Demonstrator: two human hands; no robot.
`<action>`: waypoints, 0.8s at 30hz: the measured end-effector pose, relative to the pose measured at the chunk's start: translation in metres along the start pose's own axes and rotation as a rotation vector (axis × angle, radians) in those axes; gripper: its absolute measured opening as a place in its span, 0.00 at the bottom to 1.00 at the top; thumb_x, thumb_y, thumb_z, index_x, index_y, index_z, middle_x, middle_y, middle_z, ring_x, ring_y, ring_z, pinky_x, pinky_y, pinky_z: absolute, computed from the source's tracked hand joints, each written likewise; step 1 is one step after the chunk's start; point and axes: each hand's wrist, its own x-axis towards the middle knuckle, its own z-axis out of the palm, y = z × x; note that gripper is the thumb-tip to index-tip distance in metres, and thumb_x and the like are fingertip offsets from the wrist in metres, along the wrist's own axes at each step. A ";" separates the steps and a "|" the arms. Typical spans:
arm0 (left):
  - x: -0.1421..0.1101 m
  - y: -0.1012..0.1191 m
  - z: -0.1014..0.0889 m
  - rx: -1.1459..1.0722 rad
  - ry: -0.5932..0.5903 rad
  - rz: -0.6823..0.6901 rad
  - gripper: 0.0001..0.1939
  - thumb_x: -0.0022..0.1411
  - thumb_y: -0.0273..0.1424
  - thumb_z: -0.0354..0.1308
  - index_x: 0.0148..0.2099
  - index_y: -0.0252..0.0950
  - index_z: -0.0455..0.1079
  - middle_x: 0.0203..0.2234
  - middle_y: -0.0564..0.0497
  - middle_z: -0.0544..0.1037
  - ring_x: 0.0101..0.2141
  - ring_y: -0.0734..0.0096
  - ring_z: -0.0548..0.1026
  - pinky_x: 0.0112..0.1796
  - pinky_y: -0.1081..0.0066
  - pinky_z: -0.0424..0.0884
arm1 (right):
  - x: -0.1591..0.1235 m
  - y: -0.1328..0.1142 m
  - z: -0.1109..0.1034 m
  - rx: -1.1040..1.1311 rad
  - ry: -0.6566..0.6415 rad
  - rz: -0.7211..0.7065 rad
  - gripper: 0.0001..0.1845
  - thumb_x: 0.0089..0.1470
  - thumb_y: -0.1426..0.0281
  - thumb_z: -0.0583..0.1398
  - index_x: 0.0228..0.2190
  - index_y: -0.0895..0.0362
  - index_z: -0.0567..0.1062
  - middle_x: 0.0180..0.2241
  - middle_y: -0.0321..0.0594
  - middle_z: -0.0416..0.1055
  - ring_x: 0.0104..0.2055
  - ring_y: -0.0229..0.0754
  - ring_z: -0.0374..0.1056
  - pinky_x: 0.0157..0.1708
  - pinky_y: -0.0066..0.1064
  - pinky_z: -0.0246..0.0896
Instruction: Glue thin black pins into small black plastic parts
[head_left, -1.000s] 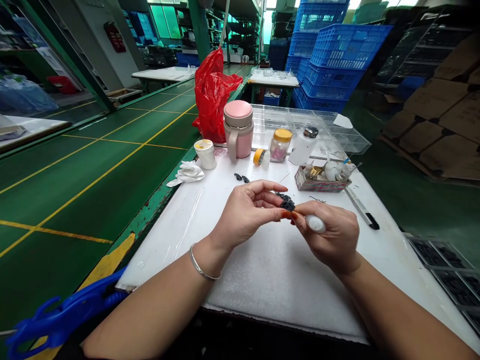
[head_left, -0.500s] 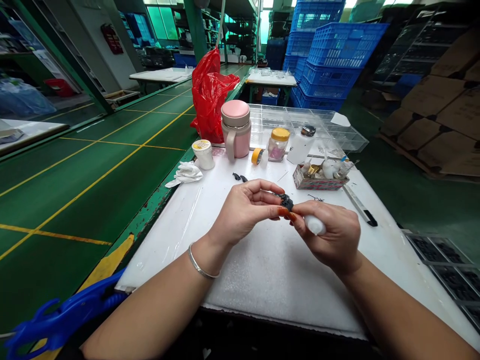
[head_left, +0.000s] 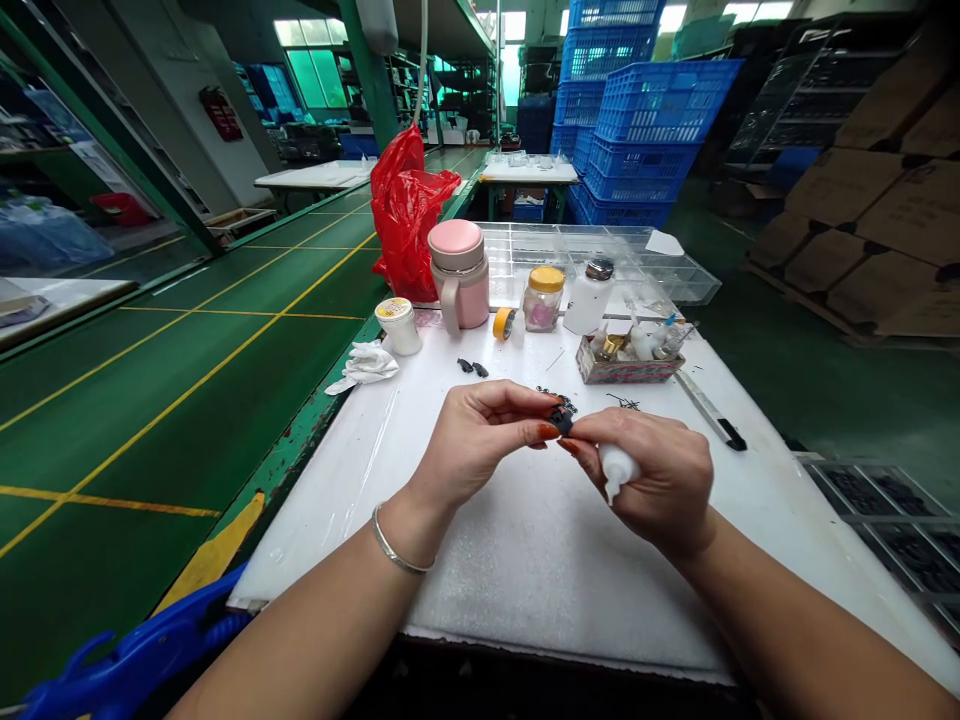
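Over the white foam-covered table [head_left: 540,560], my left hand [head_left: 480,435] pinches a small black part [head_left: 559,420] between thumb and fingertips. My right hand [head_left: 652,480] meets it from the right, fingertips touching the same part, while its palm and fingers are curled around a small white bottle [head_left: 616,468] with a pointed nozzle. Both hands hover just above the table's middle. Several more small black parts [head_left: 472,368] lie loose on the table behind the hands.
At the back stand a pink mug [head_left: 459,274], a white jar [head_left: 398,325], yellow tape [head_left: 502,322], a yellow-lidded jar [head_left: 543,298], a white bottle [head_left: 589,296] and a small box of bits [head_left: 628,362]. A knife [head_left: 711,410] lies right; trays of black parts [head_left: 892,520] sit far right.
The hands stay joined on the black part. The white bottle has tilted so its nozzle now points downward. The camera has tipped slightly, shifting the scene.
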 end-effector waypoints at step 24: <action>0.004 -0.013 -0.014 -0.110 -0.240 -0.007 0.24 0.51 0.23 0.71 0.50 0.43 0.77 0.26 0.53 0.82 0.29 0.71 0.80 0.32 0.78 0.76 | 0.000 -0.012 0.002 0.147 0.060 -0.057 0.04 0.56 0.72 0.66 0.31 0.59 0.76 0.23 0.38 0.75 0.25 0.37 0.71 0.28 0.28 0.64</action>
